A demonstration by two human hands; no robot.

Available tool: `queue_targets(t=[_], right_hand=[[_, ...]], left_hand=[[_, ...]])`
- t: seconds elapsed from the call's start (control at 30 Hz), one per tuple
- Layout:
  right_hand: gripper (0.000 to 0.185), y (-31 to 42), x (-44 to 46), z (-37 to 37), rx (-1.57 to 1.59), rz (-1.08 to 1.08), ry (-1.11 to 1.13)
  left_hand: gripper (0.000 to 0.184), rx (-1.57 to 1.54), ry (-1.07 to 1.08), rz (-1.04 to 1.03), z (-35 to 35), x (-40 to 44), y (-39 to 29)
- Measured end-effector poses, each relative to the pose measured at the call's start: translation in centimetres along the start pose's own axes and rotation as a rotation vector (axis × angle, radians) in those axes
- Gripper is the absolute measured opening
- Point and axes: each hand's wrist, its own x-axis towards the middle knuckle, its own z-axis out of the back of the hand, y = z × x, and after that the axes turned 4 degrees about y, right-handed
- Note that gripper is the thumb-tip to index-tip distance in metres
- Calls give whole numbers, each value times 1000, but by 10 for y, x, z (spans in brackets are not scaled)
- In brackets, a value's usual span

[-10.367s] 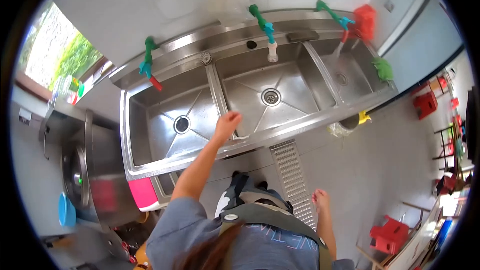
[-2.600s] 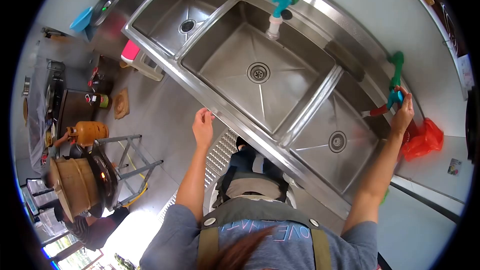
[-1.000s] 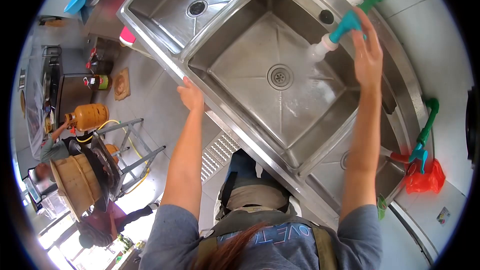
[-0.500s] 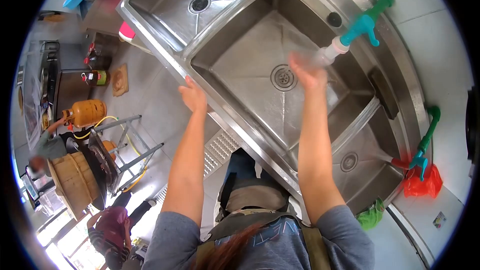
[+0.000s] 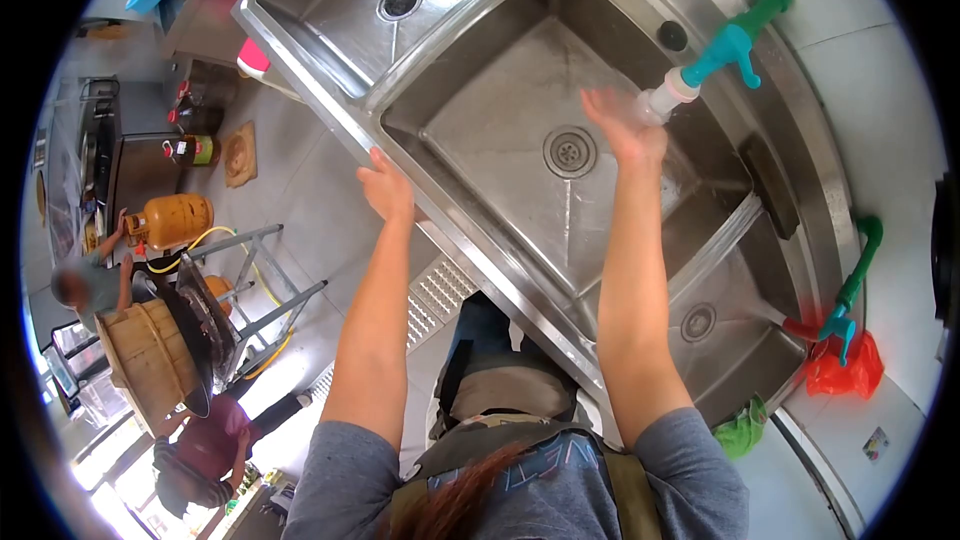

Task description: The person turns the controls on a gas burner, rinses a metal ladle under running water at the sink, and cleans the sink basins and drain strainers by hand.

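My right hand (image 5: 630,130) is held palm up under the white nozzle (image 5: 668,95) of the middle faucet (image 5: 725,55), over the middle basin (image 5: 500,120). Its fingers are stretched out, and it holds nothing solid. Water at the nozzle is blurred. Near the front rim (image 5: 445,210) of the steel sink is my left hand (image 5: 386,186), fingers partly spread and nothing visible in it. Water runs from the red-tipped faucet (image 5: 840,325) into the right basin (image 5: 725,325).
A green cloth (image 5: 742,430) and a red bag (image 5: 845,365) hang by the sink's right end. At left are an orange gas cylinder (image 5: 178,221), a metal stand (image 5: 265,290), a large wooden vessel (image 5: 150,365) and two other people. A floor grate (image 5: 437,295) lies below the sink.
My right hand has left the middle faucet's teal handle and moved down under its nozzle. My left hand has stayed near the front rim. The people at left have shifted.
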Motion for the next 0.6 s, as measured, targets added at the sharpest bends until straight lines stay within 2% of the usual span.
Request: queue_targets(t=[0.2,0.3,0.4,0.5,0.6], right_hand=[[38,15,13,19,57,-41,-149],[38,26,13,44,101,-238,-19],[39,12,-1,36,-147,-149,-328],[40,18,4,58,-212,-90,-366],[45,17,-32,17,-899,576,-501]], left_hand=[[55,13,33,-5,3,-2,-2],[55,33,31,14,4,-3,-6],[54,27,32,27,7,-6,-9],[55,57,28,42,5,-4,-7],[55,37,6,42,3,-2,-6]])
